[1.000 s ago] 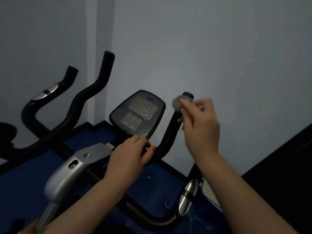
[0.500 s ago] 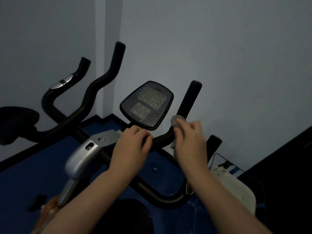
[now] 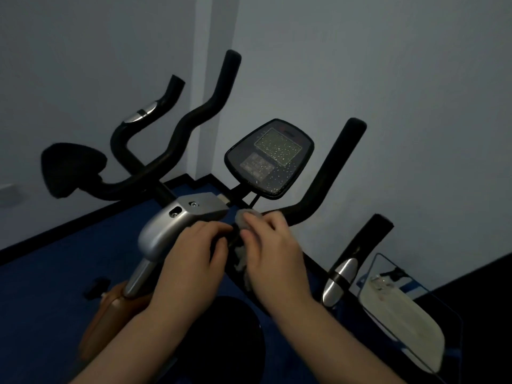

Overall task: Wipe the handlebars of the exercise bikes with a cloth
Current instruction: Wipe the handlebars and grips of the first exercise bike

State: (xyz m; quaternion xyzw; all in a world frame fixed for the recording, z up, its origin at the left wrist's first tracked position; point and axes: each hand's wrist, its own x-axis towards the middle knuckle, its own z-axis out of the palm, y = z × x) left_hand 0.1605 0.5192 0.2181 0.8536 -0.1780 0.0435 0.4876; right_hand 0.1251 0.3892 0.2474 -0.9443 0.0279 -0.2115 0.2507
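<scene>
Head view: the exercise bike fills the room's corner, its black handlebar running from the centre post up and away to the right. The right hand presses a grey cloth around the bar's inner bend, nearer the unwiped upright. The left hand grips the bar just beside it.

The right hand has slid the grey cloth down from the top of the right handlebar to its base, now just beside the left hand near the centre clamp.
</scene>
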